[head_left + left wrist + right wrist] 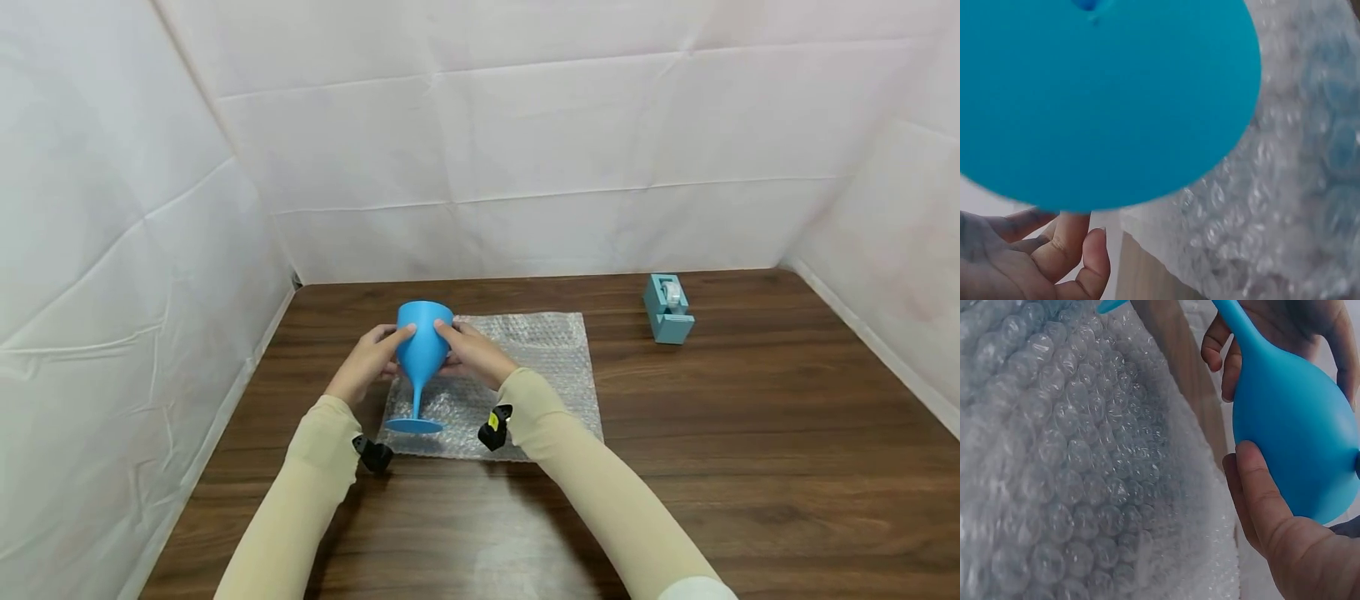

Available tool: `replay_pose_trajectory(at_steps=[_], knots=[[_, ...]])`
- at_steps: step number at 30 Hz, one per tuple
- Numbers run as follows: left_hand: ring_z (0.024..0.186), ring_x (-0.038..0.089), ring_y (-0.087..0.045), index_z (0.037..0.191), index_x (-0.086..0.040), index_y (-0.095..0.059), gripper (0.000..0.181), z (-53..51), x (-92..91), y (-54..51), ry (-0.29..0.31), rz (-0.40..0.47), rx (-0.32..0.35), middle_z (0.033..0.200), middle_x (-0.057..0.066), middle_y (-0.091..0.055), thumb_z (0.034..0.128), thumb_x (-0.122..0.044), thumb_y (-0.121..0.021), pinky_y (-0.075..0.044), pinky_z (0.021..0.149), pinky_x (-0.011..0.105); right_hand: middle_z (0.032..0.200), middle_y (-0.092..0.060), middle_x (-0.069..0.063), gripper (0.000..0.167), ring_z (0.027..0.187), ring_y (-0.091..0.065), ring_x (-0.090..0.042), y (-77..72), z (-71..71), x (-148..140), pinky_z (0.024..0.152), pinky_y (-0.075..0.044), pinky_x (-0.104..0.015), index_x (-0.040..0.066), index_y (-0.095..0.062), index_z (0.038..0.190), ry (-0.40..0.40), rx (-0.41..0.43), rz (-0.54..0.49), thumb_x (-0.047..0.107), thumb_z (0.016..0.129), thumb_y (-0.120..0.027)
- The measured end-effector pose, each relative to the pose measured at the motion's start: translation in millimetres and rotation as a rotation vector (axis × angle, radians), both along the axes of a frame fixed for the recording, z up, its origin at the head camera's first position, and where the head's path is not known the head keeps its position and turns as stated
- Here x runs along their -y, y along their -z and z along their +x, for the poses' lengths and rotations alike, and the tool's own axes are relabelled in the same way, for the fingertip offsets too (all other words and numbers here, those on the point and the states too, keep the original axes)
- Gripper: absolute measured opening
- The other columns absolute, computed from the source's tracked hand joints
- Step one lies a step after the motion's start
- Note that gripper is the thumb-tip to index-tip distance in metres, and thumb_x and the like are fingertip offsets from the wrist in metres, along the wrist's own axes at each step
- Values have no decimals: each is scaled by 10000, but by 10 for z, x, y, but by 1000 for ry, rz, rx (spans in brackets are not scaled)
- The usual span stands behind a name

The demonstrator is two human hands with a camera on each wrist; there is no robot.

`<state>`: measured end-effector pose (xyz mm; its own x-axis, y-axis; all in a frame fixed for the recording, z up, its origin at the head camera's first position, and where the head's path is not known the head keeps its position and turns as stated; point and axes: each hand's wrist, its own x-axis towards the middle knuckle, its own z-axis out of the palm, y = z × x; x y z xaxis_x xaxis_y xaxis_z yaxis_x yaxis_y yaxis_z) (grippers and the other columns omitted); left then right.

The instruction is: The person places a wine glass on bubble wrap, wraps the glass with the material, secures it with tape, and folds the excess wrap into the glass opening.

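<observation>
A blue goblet [422, 354] is held upright above the left part of a bubble wrap sheet [555, 358]. My left hand [367, 360] grips its bowl from the left, thumb on the near side. From the right, my right hand [476, 354] holds the same bowl, its thumb also toward me. The right wrist view shows the right fingers [1263, 487] against the goblet's bowl [1297, 425]. In the left wrist view the round foot [1116, 112] of the goblet covers much of the picture and hides part of the left hand [1041, 256].
A teal tape dispenser [669, 308] with a roll of clear tape stands at the back right of the brown wooden table [750, 442]. White sheeting [525, 142] walls off the back and both sides.
</observation>
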<state>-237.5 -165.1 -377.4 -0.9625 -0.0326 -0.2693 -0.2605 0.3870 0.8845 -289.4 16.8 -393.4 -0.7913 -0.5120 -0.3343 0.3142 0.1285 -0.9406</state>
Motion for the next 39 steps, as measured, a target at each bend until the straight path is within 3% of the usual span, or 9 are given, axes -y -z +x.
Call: replay_pose_trajectory(at_steps=[11, 24, 33, 39], knots=[[1093, 351, -619, 1503, -65, -277, 794, -140, 2, 123, 22, -13, 39, 1439, 225, -423, 938, -587, -473, -482, 965, 485, 1490, -349, -232, 707, 1284, -489, -365, 111, -71, -3, 986, -485, -413, 75, -136, 1542, 11, 8, 26, 453, 1014, -415], [1170, 357, -573, 1514, -39, -250, 821, -171, 20, 164, 36, -82, 77, 1446, 225, -430, 945, -601, -436, -470, 972, 476, 1433, -403, -254, 717, 1218, -534, -348, 187, -105, 59, 936, -514, -383, 31, -129, 1534, 14, 35, 74, 457, 1019, -390], [1216, 380, -504, 1512, -31, -248, 817, -183, 43, 179, 45, -114, 94, 1464, 225, -392, 952, -604, -413, -441, 995, 510, 1306, -509, -241, 720, 1025, -620, -287, 284, -151, 83, 835, -554, -354, 25, -210, 1516, 8, -16, 135, 500, 1005, -388], [1177, 355, -493, 1495, -23, -245, 857, -168, 69, 146, 25, -127, 131, 1396, 219, -417, 924, -630, -442, -451, 941, 475, 1197, -560, -219, 723, 910, -629, -237, 288, -149, 89, 796, -562, -337, 24, -240, 1508, 2, -35, 156, 514, 999, -391]])
